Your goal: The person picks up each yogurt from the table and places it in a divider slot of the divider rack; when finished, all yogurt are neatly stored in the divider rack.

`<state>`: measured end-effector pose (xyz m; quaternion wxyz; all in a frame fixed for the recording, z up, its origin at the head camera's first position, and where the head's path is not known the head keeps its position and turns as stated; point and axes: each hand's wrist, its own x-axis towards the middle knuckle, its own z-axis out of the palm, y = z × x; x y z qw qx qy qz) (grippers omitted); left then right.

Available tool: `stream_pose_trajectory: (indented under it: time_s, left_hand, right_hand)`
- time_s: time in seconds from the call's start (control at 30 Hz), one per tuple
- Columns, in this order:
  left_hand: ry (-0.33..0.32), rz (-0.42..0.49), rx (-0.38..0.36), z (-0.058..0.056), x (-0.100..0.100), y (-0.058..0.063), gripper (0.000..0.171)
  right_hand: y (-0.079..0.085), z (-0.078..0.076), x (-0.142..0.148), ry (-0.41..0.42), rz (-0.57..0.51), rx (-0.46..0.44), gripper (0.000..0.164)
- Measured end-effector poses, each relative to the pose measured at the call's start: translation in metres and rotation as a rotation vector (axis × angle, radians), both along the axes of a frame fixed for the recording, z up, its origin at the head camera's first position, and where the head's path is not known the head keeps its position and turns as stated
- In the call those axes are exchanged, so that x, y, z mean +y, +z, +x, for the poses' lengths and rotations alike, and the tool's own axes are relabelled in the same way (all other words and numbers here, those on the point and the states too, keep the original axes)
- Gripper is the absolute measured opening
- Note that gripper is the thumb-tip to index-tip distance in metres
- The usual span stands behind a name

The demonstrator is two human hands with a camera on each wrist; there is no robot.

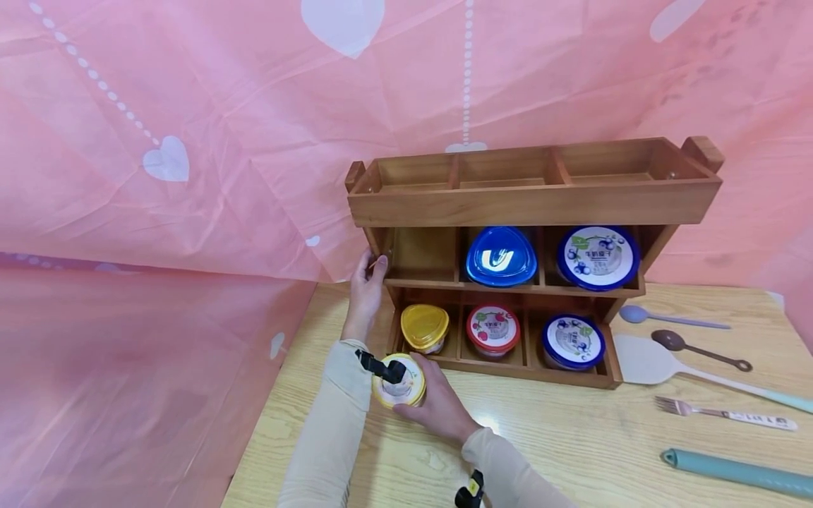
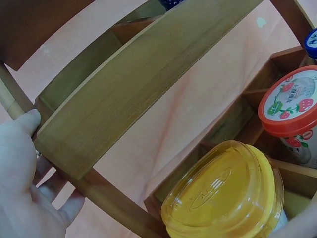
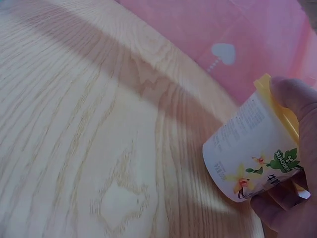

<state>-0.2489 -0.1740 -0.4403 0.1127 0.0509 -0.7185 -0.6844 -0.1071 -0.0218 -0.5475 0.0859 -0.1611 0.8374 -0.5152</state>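
My left hand (image 1: 367, 291) grips the left side of a three-tier wooden shelf (image 1: 533, 204). In the left wrist view, the left thumb lies at the corner of a tier, with the fingers behind the side post. My right hand (image 1: 438, 408) holds a white paper cup (image 3: 247, 153) with a yellow lid, in front of the shelf's lower left corner. The cup looks tilted in the right wrist view. Beside it, a yellow-lidded tub (image 1: 424, 326) sits in the bottom left compartment. A red-lidded cup (image 1: 492, 329) and a blue-lidded cup (image 1: 573, 342) stand in the other bottom compartments.
On the middle tier are a blue-lidded container (image 1: 502, 257) and a larger blue-lidded tub (image 1: 598, 257). Right of the shelf lie a blue spoon (image 1: 635, 314), brown spoon (image 1: 670, 340), white spatula (image 1: 644, 360), fork (image 1: 724, 413) and teal rod (image 1: 737, 471). Pink sheeting (image 1: 241, 113) hangs behind.
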Motion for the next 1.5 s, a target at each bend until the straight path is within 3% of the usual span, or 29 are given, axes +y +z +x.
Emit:
stream_pose_trajectory:
  time_s: [0.3,0.63,0.83,1.07,1.47,1.5]
  left_hand:
    - [-0.010,-0.003,-0.016,0.002,-0.002,0.002,0.051]
    - [-0.029,0.000,-0.031,0.004,-0.003,0.004,0.055]
    - [-0.037,-0.014,-0.032,0.003,-0.002,0.004,0.054]
    - [-0.030,-0.016,-0.039,0.002,-0.003,0.003,0.053]
    - [-0.036,-0.055,-0.058,0.003,-0.005,0.002,0.056]
    - [-0.044,-0.050,-0.066,0.006,-0.004,0.007,0.056]
  right_hand:
    - [0.008,0.003,0.021,-0.054,-0.002,-0.016,0.105]
    - [0.034,0.005,0.044,-0.119,-0.001,0.018,0.102]
    - [0.054,0.007,0.054,-0.131,-0.035,0.077,0.103]
    - [0.089,0.002,0.063,-0.151,-0.060,0.186,0.104]
    - [0.137,-0.009,0.068,-0.160,-0.101,0.241,0.103]
    - [0.140,-0.010,0.068,-0.158,-0.108,0.244,0.103]
